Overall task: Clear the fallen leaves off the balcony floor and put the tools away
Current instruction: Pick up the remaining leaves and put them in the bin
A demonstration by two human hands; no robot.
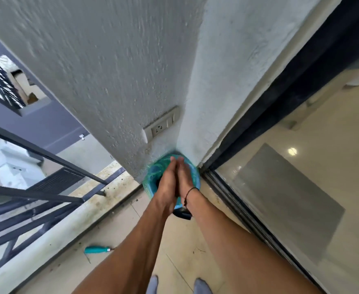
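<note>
A teal round bin [152, 177] stands in the corner where the two white walls meet. Over its mouth, my left hand [167, 184] and my right hand [185, 179] are pressed flat together, palm to palm with straight fingers, holding nothing that I can see. A black cord circles my right wrist. A dark object [182, 214] shows just under that wrist beside the bin; I cannot tell what it is. A teal-handled tool [95, 249] lies on the tiled floor to the left, near the kerb. Small bits of leaf debris [197, 249] dot the floor.
A dark metal railing [47, 194] on a stained concrete kerb [102, 200] closes off the left side. A sliding glass door and its track [233, 200] run along the right. A wall socket [161, 128] sits above the bin. My feet [153, 283] show at the bottom edge.
</note>
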